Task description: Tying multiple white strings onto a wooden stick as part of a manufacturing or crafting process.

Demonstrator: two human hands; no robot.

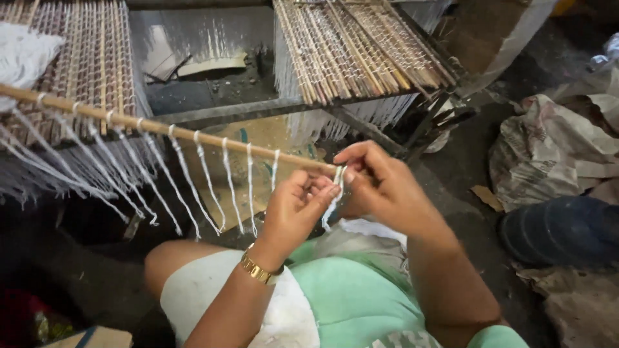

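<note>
A long bamboo stick (161, 127) runs from the upper left down to my hands, with several white cotton strings knotted along it and hanging down. My left hand (295, 206), with a gold watch on its wrist, pinches a white string (334, 196) just under the stick's near end. My right hand (377, 180) grips the end of the stick and the same string from the right. Both hands touch at the fingertips. The stick's tip is hidden inside my right hand.
Two woven bamboo mats with white fringes lie on a dark metal frame (258, 111), one at the left (84, 58) and one at the right (361, 45). Crumpled sacks (554, 148) and a dark blue object (561, 229) sit at the right. My knee (174, 264) is below.
</note>
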